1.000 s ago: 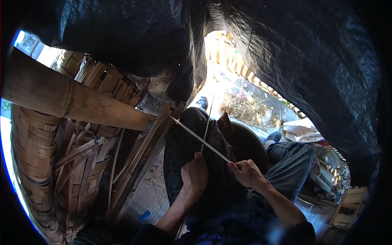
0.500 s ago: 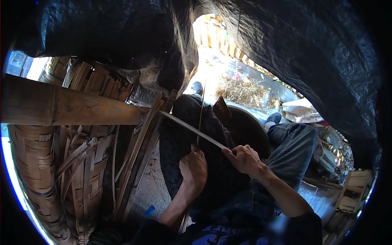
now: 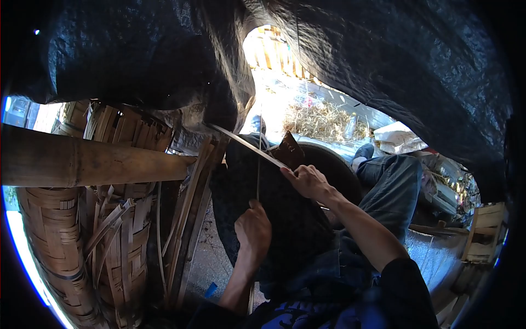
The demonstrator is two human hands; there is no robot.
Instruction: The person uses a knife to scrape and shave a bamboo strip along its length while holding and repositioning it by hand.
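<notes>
My right hand is closed on a long, narrow knife whose pale blade slants up to the left; its handle is hidden in my fist. Below and left of it, my left hand is shut on a thin bamboo strip. The strip runs away from me over my cloth-covered leg, and the blade crosses it some way ahead of my left fist. Whether blade and strip touch, I cannot tell. A dark cloth lies over my thigh beneath both hands.
On the left are a thick bamboo pole, a tall woven bamboo basket and upright split slats. Black sheeting hangs overhead. Ahead lies a heap of shavings; a small wooden stool stands at right.
My right hand and the knife have moved away from me and slightly left, along the strip. My left hand is a little lower in view, still gripping the strip. The camera view has shifted slightly.
</notes>
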